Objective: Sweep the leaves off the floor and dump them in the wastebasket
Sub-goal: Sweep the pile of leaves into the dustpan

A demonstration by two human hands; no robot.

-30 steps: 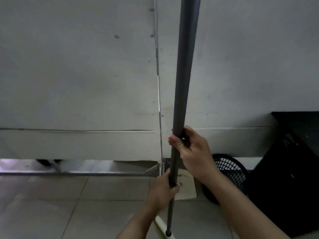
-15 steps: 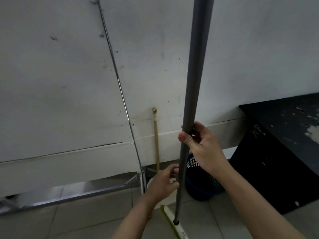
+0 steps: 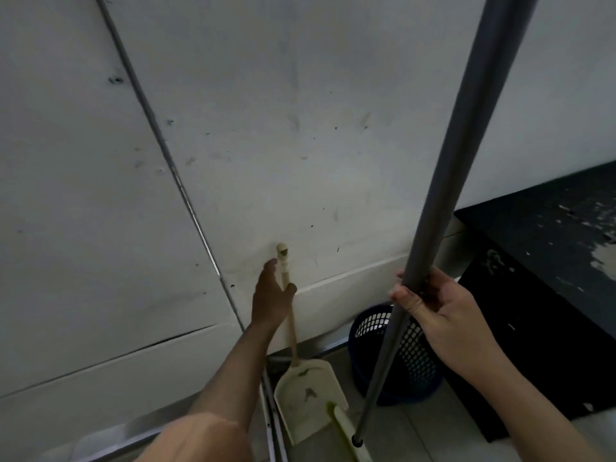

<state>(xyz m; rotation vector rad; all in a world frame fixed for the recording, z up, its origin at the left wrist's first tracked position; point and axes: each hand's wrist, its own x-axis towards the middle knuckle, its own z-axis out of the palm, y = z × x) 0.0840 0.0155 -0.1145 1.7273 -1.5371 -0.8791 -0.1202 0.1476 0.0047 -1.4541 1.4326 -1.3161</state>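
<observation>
Long grey metal broom pole (image 3: 430, 235), cream plastic dustpan (image 3: 308, 400) (brown smudges inside), dark blue perforated wastebasket (image 3: 413, 358), off-white scuffed wall (image 3: 300, 111), black flaking tabletop (image 3: 550, 228)

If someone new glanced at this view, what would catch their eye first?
The thick grey broom pole runs steeply from the top right down to the floor, gripped by the right hand. Left of it, the left hand closes on the cream dustpan handle leaning against the white wall. A dark blue mesh wastebasket stands behind the pole, by a black cabinet.
</observation>
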